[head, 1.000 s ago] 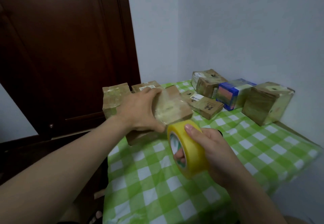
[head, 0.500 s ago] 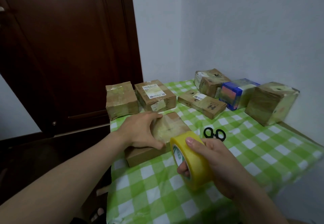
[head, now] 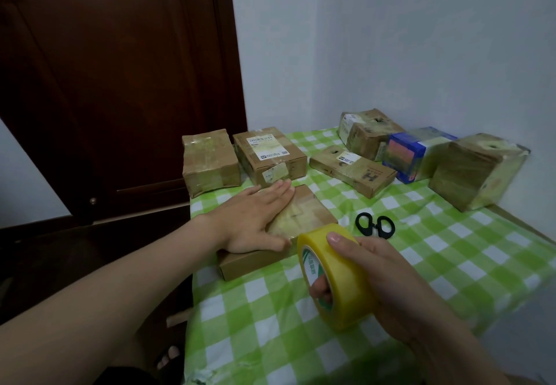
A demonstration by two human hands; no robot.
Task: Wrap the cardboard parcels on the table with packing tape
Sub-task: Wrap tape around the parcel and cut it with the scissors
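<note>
The flat parcel [head: 304,216] is lying on the green-checked desk [head: 451,264] and is being pressed down by the left hand [head: 255,219]. The fingers are being held straight and together across the parcel's glossy taped top, so much of that top is being hidden under the palm.

Just right of the parcel's near corner, the roll of packing tape [head: 334,276] is being gripped by the right hand [head: 391,279]. One digit is lying over the yellow outer band and another is being hooked into the core, so the fingers are clamped on the roll. The far side of the roll is being covered by the hand. Whether a strip is running from the roll to the parcel cannot be made out.

To the right of the parcel, only the black loops of the scissors [head: 374,225] are showing; the blades are being hidden behind the right hand.

Behind the parcel, a taped parcel [head: 210,162] and a labelled parcel [head: 267,156] are sitting side by side. Behind it and to the right, a long parcel [head: 352,171], a dented parcel [head: 368,131], a blue box [head: 418,153] and a tall parcel [head: 475,171] are standing, partly overlapping. The print on the labels is being blurred beyond reading.
</note>
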